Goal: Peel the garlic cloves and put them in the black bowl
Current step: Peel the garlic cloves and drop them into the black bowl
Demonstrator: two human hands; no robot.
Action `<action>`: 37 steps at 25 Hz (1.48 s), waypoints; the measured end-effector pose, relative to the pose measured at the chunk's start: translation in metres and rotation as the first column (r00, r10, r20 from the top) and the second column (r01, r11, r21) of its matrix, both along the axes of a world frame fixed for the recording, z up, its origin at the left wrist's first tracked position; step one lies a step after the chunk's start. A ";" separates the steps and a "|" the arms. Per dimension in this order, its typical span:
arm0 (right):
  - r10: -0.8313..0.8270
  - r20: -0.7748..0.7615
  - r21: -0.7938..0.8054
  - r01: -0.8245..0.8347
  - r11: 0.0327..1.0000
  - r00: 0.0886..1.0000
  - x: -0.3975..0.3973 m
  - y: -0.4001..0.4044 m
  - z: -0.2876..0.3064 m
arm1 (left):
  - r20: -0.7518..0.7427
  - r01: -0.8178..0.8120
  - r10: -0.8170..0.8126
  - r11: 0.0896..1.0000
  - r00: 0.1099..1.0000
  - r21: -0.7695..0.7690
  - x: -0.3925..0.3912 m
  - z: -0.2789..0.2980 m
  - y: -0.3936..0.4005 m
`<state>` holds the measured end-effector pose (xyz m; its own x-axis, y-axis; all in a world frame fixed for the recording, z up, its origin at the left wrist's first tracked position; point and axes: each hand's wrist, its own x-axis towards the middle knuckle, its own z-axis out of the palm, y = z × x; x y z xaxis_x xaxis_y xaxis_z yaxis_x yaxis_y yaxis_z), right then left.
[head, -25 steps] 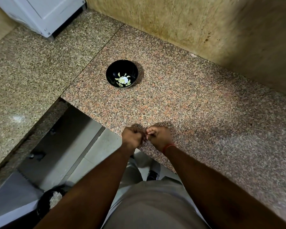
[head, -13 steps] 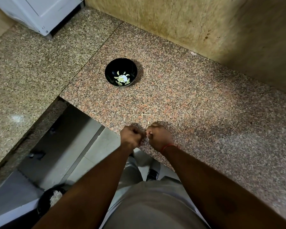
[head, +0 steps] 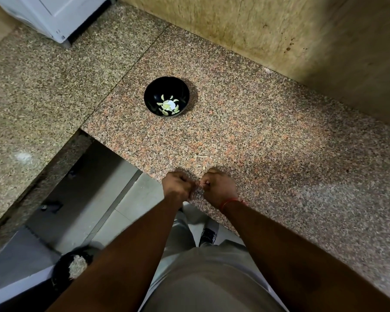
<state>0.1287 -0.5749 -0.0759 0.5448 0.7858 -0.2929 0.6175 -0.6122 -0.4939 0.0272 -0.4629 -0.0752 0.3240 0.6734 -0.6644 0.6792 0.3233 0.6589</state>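
1. Granite counter (head: 268, 140) edge carries both hands: the left hand (head: 178, 185) and right hand (head: 218, 188) are curled, knuckles facing, pinching something tiny between them, presumably a garlic clove (head: 198, 183); too small to tell its long axis or heading.
2. Only a pale speck of it shows between the fingertips.
3. Beyond the hands and slightly left sits the black bowl (head: 167, 86), upright, with pale peeled cloves (head: 168, 105) inside.
4. A skin scrap (head: 202, 156) lies just beyond the hands; bare counter spreads to the right hand's side.
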 end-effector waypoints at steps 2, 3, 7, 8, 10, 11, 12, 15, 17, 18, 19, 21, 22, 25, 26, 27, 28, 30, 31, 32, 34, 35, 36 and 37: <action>0.018 0.005 -0.024 -0.018 1.000 1.000 -0.001 0.002 0.002 | -0.010 0.006 -0.006 1.000 1.000 0.017 0.002 0.000 0.001; 0.030 0.009 -0.041 -0.029 0.999 1.000 -0.001 0.003 0.002 | -0.014 0.017 -0.017 0.999 1.000 0.030 0.002 0.000 0.001; -0.016 -0.164 0.022 0.020 1.000 0.986 0.010 0.009 -0.002 | 0.104 0.054 -0.050 0.998 0.993 -0.033 -0.008 0.000 -0.001; -0.041 -0.247 0.059 0.057 0.997 0.968 0.015 0.009 -0.003 | 0.165 0.065 -0.051 0.995 0.985 -0.076 -0.012 0.000 -0.001; -0.075 -0.400 0.087 0.120 0.989 0.913 0.022 0.007 0.001 | 0.256 0.104 -0.071 0.988 0.964 -0.116 -0.018 0.003 -0.001; -0.090 -0.469 0.082 0.144 0.986 0.879 0.023 0.006 0.005 | 0.282 0.118 -0.080 0.985 0.956 -0.122 -0.018 0.005 -0.001; -0.106 -0.531 0.070 0.169 0.983 0.841 0.025 0.006 0.007 | 0.291 0.127 -0.086 0.984 0.953 -0.126 -0.018 0.007 0.000; -0.224 -0.713 -0.021 0.299 0.954 0.665 0.029 0.005 0.009 | 0.316 0.133 -0.081 0.980 0.945 -0.145 -0.015 0.011 0.000; -0.305 -0.805 -0.081 0.414 0.907 0.509 0.028 0.002 0.011 | 0.336 0.119 -0.064 0.982 0.940 -0.146 -0.014 0.012 0.000; -0.326 -0.846 -0.103 0.469 0.877 0.423 0.026 0.001 0.012 | 0.336 0.106 -0.052 0.984 0.941 -0.144 -0.013 0.012 0.000; -0.333 -0.879 -0.119 0.518 0.847 0.342 0.023 0.000 0.013 | 0.335 0.095 -0.043 0.985 0.941 -0.141 -0.012 0.013 -0.001; -0.330 -0.911 -0.134 0.580 0.804 0.248 0.020 -0.003 0.014 | 0.327 0.094 -0.046 0.987 0.944 -0.133 -0.011 0.017 -0.001; -0.327 -0.916 -0.134 0.593 0.794 0.231 0.020 -0.004 0.013 | 0.327 0.106 -0.059 0.986 0.943 -0.129 -0.011 0.017 0.000; -0.316 -0.925 -0.132 0.600 0.789 0.212 0.022 -0.006 0.016 | 0.341 0.150 -0.100 0.981 0.935 -0.125 -0.011 0.022 0.003; -0.305 -0.928 -0.123 0.599 0.792 0.213 0.023 -0.006 0.018 | 0.342 0.155 -0.105 0.980 0.934 -0.122 -0.010 0.023 0.004; -0.294 -0.932 -0.113 0.599 0.793 0.214 0.023 -0.006 0.019 | 0.344 0.158 -0.109 0.980 0.932 -0.119 -0.009 0.025 0.004; -0.284 -0.935 -0.105 0.602 0.792 0.210 0.024 -0.006 0.021 | 0.349 0.163 -0.115 0.980 0.930 -0.113 -0.009 0.026 0.005; -0.277 -0.939 -0.098 0.609 0.787 0.206 0.024 -0.007 0.023 | 0.356 0.189 -0.144 0.978 0.923 -0.093 -0.008 0.028 0.006; -0.277 -0.937 -0.093 0.610 0.787 0.214 0.025 -0.007 0.023 | 0.357 0.202 -0.162 0.976 0.920 -0.077 -0.009 0.028 0.007; -0.279 -0.933 -0.087 0.610 0.788 0.226 0.025 -0.007 0.023 | 0.352 0.211 -0.177 0.976 0.919 -0.059 -0.009 0.027 0.007; -0.282 -0.928 -0.077 0.615 0.785 0.243 0.023 -0.007 0.022 | 0.329 0.214 -0.194 0.977 0.924 -0.026 -0.009 0.026 0.006; -0.285 -0.927 -0.074 0.624 0.778 0.245 0.023 -0.007 0.022 | 0.322 0.209 -0.192 0.978 0.927 -0.019 -0.009 0.025 0.004; -0.287 -0.927 -0.071 0.636 0.769 0.243 0.022 -0.007 0.022 | 0.317 0.200 -0.185 0.980 0.930 -0.017 -0.008 0.025 0.003; -0.288 -0.927 -0.069 0.648 0.759 0.239 0.021 -0.007 0.021 | 0.313 0.195 -0.180 0.981 0.933 -0.018 -0.006 0.025 0.003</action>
<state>0.1497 -0.5816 -0.0548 0.4271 0.6102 -0.6673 -0.6062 -0.3543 -0.7120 0.0209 -0.4603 -0.0503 0.6354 0.5505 -0.5415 0.4961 0.2464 0.8326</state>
